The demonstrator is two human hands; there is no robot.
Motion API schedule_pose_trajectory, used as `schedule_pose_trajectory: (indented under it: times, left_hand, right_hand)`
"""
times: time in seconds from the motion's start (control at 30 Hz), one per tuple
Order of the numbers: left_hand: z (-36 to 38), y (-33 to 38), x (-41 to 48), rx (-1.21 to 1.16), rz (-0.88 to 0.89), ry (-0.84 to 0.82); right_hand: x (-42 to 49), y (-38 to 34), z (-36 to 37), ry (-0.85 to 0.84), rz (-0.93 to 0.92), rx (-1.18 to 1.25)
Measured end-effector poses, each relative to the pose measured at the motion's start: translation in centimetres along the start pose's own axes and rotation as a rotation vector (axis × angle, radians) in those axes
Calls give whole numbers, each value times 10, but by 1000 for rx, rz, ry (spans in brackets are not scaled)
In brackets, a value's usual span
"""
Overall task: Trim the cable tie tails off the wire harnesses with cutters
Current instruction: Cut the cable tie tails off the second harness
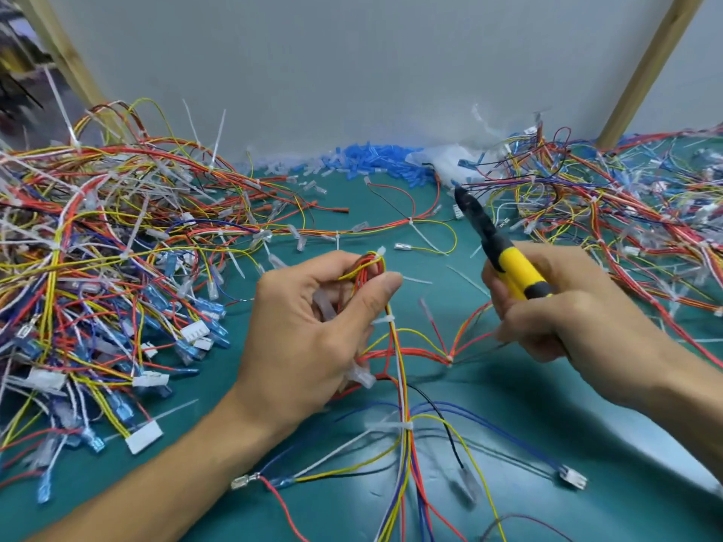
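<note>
My left hand [313,330] grips a bunched wire harness [403,389] of red, yellow, white and blue wires, lifted off the green mat. White cable ties sit on it just below my thumb [382,319] and lower down [395,425]. My right hand [563,307] holds the cutters [504,254] by their yellow and black handles. The dark jaws point up and to the left, away from the harness and apart from it. Whether the jaws are parted cannot be told.
A big heap of harnesses with long white tie tails [98,248] fills the left. Another heap [610,213] lies at the right. Blue and clear terminal sleeves [367,160] line the grey back wall. Cut tie tails [467,281] lie on the green mat [547,416].
</note>
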State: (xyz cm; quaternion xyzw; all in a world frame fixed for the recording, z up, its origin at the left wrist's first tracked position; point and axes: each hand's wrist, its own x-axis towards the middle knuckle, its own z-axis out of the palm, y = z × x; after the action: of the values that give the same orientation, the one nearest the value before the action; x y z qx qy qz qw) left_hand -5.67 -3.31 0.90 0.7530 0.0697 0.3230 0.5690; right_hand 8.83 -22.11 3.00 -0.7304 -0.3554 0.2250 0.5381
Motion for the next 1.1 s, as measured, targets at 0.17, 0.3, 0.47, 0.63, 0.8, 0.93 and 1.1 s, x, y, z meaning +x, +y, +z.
schedule_pose_trajectory:
  times: [0.17,0.3,0.47,0.63,0.8,0.93,1.1]
  left_hand:
    - [-8,-8,10,-92,-126,39]
    - [-12,-9,18,-222,-251,57]
    - [-17,-10,24,-245,-260,54]
    - [-18,-12,20,-300,-240,-47]
    - [-17,-11,19,-396,-301,-159]
    - [-14,-8,16,-425,-339,-184]
    - [-13,-12,15,-376,-387,-198]
  right_hand:
    - [0,-2,-5,31,-37,11]
    - [-4,-4,-4,186,-126,-207]
    - [-10,-5,7,245,-236,-267]
    - [-14,1,15,426,-393,-490]
    - [-13,-1,17,335,-552,-578]
    - [-14,2,23,210,-594,-639]
    - [-18,4,30,-15,-616,-548]
